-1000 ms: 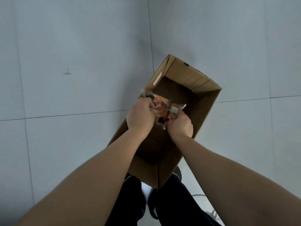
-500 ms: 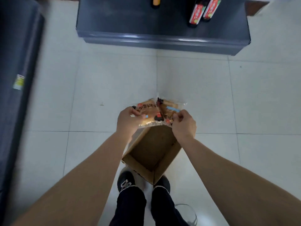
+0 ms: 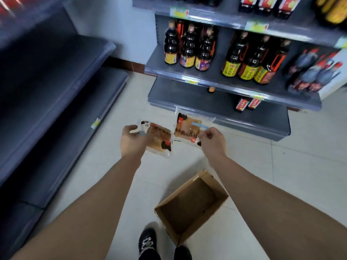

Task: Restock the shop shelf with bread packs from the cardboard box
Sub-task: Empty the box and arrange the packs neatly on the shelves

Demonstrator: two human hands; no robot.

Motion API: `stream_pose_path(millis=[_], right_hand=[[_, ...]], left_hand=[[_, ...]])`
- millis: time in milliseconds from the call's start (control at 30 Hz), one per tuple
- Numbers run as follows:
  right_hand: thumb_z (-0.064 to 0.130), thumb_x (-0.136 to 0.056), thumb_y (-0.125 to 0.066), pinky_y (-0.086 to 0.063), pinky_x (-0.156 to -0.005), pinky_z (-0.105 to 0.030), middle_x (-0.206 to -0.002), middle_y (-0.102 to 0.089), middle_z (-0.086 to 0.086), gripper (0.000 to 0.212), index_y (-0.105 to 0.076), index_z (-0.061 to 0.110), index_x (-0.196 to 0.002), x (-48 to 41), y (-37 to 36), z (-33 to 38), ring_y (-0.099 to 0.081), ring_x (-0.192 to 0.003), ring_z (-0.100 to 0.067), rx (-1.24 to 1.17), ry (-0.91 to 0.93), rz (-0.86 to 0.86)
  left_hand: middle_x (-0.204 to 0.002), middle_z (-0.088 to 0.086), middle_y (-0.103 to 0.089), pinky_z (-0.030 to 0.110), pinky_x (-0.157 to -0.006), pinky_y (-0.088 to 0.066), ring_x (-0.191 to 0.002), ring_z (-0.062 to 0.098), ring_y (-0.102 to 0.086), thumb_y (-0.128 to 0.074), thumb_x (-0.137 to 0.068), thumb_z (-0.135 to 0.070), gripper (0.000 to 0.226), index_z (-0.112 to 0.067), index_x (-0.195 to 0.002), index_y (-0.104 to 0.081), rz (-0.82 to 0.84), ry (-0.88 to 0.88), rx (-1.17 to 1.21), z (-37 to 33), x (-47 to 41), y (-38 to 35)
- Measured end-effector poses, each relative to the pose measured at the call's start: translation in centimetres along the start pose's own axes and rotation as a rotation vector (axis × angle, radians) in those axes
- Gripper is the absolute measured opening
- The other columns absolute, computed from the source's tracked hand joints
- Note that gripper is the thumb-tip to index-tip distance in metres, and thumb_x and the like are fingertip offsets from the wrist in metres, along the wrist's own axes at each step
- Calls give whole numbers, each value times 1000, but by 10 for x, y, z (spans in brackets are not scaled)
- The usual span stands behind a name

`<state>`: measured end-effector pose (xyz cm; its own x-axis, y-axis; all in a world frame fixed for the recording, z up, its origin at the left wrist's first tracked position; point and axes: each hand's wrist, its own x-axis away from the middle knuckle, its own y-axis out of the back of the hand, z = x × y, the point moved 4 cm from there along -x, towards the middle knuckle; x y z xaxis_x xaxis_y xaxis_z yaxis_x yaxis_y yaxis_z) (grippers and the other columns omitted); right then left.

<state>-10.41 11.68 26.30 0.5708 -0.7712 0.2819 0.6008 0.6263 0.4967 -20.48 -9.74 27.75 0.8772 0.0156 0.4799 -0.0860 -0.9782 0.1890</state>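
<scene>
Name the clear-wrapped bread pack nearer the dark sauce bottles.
The bread pack pinched by the right hand; the other pack, in the left hand, hangs lower, toward the blue-grey shelves.

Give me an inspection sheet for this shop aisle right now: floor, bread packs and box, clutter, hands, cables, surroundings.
Surface: pale tiled floor; the cardboard box stands open on it by the person's shoes.
Job's things: left bread pack and right bread pack, held side by side above the floor; no packs visible in the box.
Clutter: nothing seen.
Hands: left hand grips the left bread pack; right hand pinches the right bread pack's edge.
Cables: nothing seen.
Surroundings: dark grey shelves on the left, nothing visible on them; shelf unit ahead holding dark sauce bottles.
</scene>
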Motion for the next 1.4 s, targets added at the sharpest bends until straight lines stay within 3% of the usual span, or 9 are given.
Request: stream_pose_path(millis=[167,433,567,633,733,867,1033,1233,1400], right_hand=[[19,-95,-53,-34,-64,-29,-72,-50,6,30,-44,21,-66,29,-14,82,-49,-77,-19,144,255,97],[23,-99,-44,-36,-64,-32,-95,-65,-11,15,-47,17,-86,114,-75,196,-57,-91,-33,474,637,168],[21,-97,-47,-37,-66,-30,-89,-61,-7,15,-53,15,-85,167,-117,241,-58,-92,-32,415,679,295],[20,-95,-49,-36,-66,-28,-88,-59,-4,15,-52,17,-80,194,-139,260,-58,-92,-30,360,674,370],[22,-93,-51,-36,-69,-27,-88,-59,-3,17,-51,16,-77,236,-166,283,-57,-92,-28,318,664,445],[23,-93,-52,-38,-71,-28,-93,-62,-6,18,-50,18,-75,294,-199,312,-56,-93,-28,294,714,488],[24,-94,-51,-36,-61,-30,-77,-52,1,31,-42,19,-65,363,-228,351,-50,-78,-23,215,775,533],[25,-97,-52,-34,-51,-27,-73,-49,4,31,-44,20,-68,445,-260,399,-48,-69,-15,62,840,623],[23,-95,-57,-36,-54,-28,-70,-50,6,28,-48,16,-68,508,-281,438,-47,-66,-12,-99,925,729]], left_hand=[[-94,11,-62,40,-76,-58,-78,25,-61,-72,-72,2,26,-13,-88,-59,-19,5,72,-42,19,66],[-86,10,-70,37,-78,-57,-74,26,-67,-74,-57,3,55,-9,-108,-58,-119,-193,267,-90,62,185],[-83,3,-61,20,-53,-53,-68,16,-61,-73,-74,11,37,-9,-98,-53,-209,-284,340,-110,82,251],[-87,3,-63,25,-60,-53,-76,21,-63,-73,-80,-2,21,-15,-86,-59,-286,-317,292,-113,87,285],[-121,3,-60,38,-80,-55,-103,29,-62,-61,-91,-37,38,-24,-125,-52,-422,-261,59,-116,96,335],[-123,3,-46,43,-52,-57,-94,29,-60,-55,-82,-66,76,-27,-139,-22,-278,17,229,-117,120,386],[-111,9,-60,37,-67,-54,-99,28,-63,-81,-71,-13,87,-20,-133,-21,-247,-31,131,-121,143,468],[-100,8,-65,30,-65,-54,-78,16,-61,-88,-65,-18,50,-11,-97,-50,-645,-255,264,-134,197,575],[-98,0,-68,23,-66,-52,-75,12,-66,-85,-69,-12,58,-14,-121,-59,-835,-464,460,-143,243,639]])
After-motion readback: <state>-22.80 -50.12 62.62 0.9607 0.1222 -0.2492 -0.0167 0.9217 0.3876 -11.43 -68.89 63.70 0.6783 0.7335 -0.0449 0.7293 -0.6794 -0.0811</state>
